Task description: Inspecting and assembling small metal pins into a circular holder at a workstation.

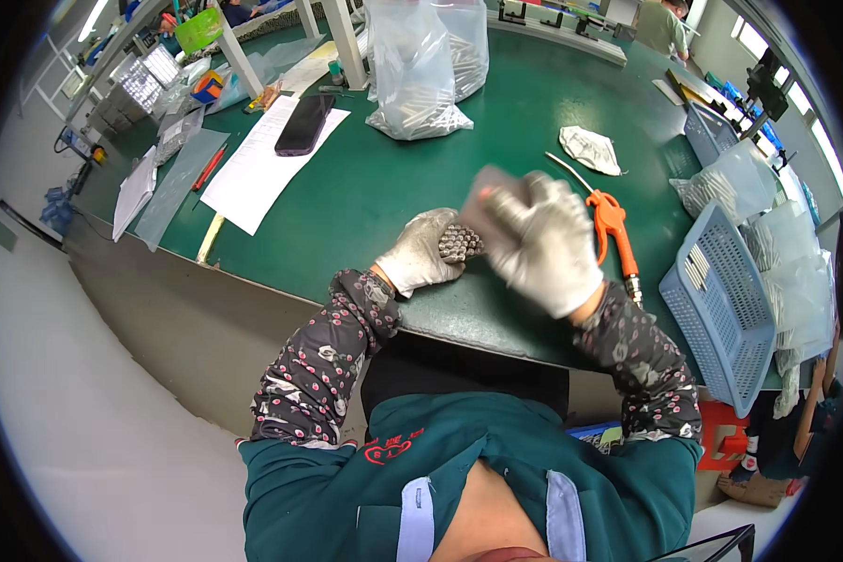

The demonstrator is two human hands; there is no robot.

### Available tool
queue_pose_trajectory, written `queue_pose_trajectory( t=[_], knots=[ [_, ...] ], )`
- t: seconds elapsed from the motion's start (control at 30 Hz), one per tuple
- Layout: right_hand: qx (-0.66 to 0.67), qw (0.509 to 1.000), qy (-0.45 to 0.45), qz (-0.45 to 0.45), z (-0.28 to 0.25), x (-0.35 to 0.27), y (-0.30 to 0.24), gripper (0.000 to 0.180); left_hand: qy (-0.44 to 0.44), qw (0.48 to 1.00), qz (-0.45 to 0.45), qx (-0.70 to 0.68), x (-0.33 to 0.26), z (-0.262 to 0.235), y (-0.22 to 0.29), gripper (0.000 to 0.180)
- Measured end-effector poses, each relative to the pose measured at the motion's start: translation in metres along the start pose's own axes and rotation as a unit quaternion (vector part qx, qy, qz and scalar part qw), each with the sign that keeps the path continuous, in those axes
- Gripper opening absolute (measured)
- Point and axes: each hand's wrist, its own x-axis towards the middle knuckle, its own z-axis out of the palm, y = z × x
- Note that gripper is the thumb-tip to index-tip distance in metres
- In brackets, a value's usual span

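My left hand [421, 253], in a white glove, is closed around a bundle of small metal tubes [460, 244] with their round ends facing up, just above the green table [393, 178]. My right hand [545, 245], also gloved, is raised beside the bundle and grips a flat grey piece [485, 192] that is blurred by motion. The two hands almost touch over the table's near edge.
An orange air blow gun [612, 225] lies right of my hands. A blue basket [721, 300] stands at the right edge, clear bags of tubes [421, 66] at the back, a phone [303, 124] on white paper [253, 173] at left. A crumpled white glove [590, 150] lies behind.
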Motion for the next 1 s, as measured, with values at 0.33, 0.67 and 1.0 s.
queue_pose_trajectory(
  t=[0.33, 0.67, 1.0],
  knots=[
    [0.04, 0.993, -0.001, -0.109, 0.011, -0.017, -0.013, 0.03, -0.127, 0.98, 0.064, 0.14, 0.009, -0.008, 0.019, 0.043],
    [-0.011, 1.0, -0.016, -0.011, 0.015, -0.016, 0.02, 0.037, -0.03, 0.999, -0.016, -0.021, -0.003, -0.004, -0.001, 0.044],
    [-0.121, 0.987, 0.067, 0.087, 0.009, -0.016, 0.074, 0.038, -0.02, 0.993, -0.034, 0.109, -0.003, -0.004, 0.013, 0.066]
  ],
)
